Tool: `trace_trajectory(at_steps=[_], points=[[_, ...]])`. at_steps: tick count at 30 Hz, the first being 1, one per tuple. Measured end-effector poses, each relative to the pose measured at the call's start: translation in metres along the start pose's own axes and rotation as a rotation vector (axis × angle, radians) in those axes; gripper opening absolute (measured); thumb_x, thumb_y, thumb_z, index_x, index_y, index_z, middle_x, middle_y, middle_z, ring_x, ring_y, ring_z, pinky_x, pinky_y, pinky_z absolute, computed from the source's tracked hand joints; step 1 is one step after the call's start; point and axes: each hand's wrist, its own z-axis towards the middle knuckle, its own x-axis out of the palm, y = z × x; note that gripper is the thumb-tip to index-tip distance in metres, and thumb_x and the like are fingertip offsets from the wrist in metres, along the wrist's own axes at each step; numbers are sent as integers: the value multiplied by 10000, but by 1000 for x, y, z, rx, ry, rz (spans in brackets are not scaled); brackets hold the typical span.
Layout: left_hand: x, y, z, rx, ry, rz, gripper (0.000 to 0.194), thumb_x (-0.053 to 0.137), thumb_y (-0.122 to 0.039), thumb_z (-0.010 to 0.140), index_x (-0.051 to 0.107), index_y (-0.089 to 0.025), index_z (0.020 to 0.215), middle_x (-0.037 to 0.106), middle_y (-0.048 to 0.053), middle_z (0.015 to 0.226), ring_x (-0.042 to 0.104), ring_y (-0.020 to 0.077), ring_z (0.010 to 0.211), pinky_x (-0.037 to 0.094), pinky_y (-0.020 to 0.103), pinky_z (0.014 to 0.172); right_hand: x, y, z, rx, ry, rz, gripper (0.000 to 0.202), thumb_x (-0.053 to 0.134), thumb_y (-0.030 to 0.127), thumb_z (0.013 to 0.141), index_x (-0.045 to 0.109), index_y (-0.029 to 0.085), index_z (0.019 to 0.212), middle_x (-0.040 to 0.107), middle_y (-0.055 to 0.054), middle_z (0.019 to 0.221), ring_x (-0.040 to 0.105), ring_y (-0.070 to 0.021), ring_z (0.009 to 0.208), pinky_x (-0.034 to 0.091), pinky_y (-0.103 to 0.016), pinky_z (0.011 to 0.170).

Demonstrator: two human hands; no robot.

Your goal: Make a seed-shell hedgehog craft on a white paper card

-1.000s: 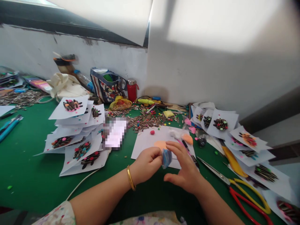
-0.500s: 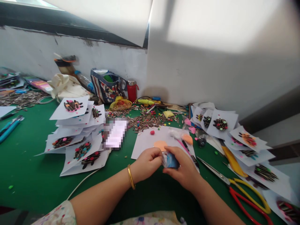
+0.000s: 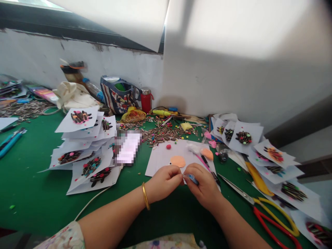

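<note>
My left hand (image 3: 164, 183) is closed in a pinch above the front edge of a white sheet of paper (image 3: 158, 156); what its fingertips hold is too small to make out. Against those fingertips, my right hand (image 3: 204, 186) is closed around a blue clay packet (image 3: 192, 178), of which only a small part shows. Just beyond both hands, a flat orange clay disc (image 3: 177, 161) lies on the paper with a small black-and-white dot at its left edge. A red clay ball (image 3: 168, 147) rests farther back.
Sheets with seed pictures (image 3: 90, 166) are stacked at left, more (image 3: 275, 152) at right. Large scissors (image 3: 251, 200) lie open beside my right forearm. A phone (image 3: 129, 148), loose seeds (image 3: 166, 133), markers (image 3: 207, 164) and a red flask (image 3: 146, 99) are also about.
My right hand has closed further over the blue clay packet, hiding most of it. My left hand has shifted slightly toward me and right, uncovering more of the orange disc and its dot.
</note>
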Motion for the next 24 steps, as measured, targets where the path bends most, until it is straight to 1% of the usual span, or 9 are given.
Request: trace_trajectory(at_steps=[2, 5, 8, 12, 15, 17, 20, 22, 24], points=[[-1, 1, 1, -3, -31, -10, 246, 498, -327, 876, 561, -167, 700, 575, -10, 696, 509, 129, 681, 407, 253, 661, 1, -2, 0, 23, 0, -7, 118, 538, 295, 930, 567, 217, 1015, 604, -61, 951, 565, -201, 879, 463, -345, 770], [-2, 4, 3, -21, -68, -24, 287, 518, -390, 882, 530, -170, 698, 529, -27, 674, 468, 116, 648, 387, 243, 622, 2, -3, -1, 21, 5, -27, 315, 605, 390, 889, 530, 215, 1140, 618, -81, 1026, 573, -226, 921, 479, -367, 790], [-2, 6, 3, -28, -71, -62, 298, 530, -431, 886, 538, -170, 744, 555, -21, 705, 495, 118, 667, 405, 244, 633, 2, -2, -2, -24, 23, 4, 365, 542, 444, 912, 507, 207, 1186, 607, -96, 1065, 566, -238, 950, 479, -387, 816], [1, 8, 2, -24, -33, -144, 309, 532, -462, 888, 540, -171, 783, 595, -3, 741, 546, 128, 696, 434, 249, 649, 1, 1, -1, -16, 28, 4, 183, 418, 316, 973, 560, 209, 1017, 597, -74, 966, 557, -209, 896, 467, -362, 788], [4, 9, 1, -27, -11, -162, 313, 541, -469, 883, 544, -170, 789, 613, 9, 751, 553, 131, 694, 437, 255, 647, 0, 1, 1, -9, 5, -24, 183, 416, 267, 976, 568, 211, 890, 581, -57, 907, 551, -195, 864, 457, -347, 772], [4, 8, 1, -23, -17, -173, 310, 551, -465, 879, 541, -169, 788, 609, 9, 753, 550, 129, 696, 438, 257, 650, 0, 0, 1, -9, 4, -12, 187, 415, 273, 978, 569, 213, 890, 582, -53, 902, 557, -195, 865, 459, -347, 774], [2, 4, 2, -12, -58, -247, 285, 584, -444, 864, 512, -174, 807, 580, -10, 755, 549, 122, 706, 444, 259, 666, 2, -4, 0, -10, 15, -4, 194, 469, 356, 958, 562, 213, 1052, 605, -72, 974, 574, -220, 912, 481, -372, 796], [1, 2, 3, -12, -85, -339, 293, 610, -443, 847, 483, -181, 817, 546, -28, 750, 545, 115, 705, 451, 258, 675, 4, -8, -3, 0, 4, -38, 348, 545, 415, 916, 513, 206, 1193, 611, -103, 1073, 584, -249, 978, 497, -404, 831], [0, 0, 5, -22, -92, -419, 319, 637, -456, 825, 474, -182, 823, 517, -37, 753, 533, 106, 698, 453, 255, 673, 6, -11, -5, 16, -20, -82, 473, 614, 423, 873, 469, 209, 1268, 603, -124, 1151, 591, -271, 1030, 512, -426, 855]])
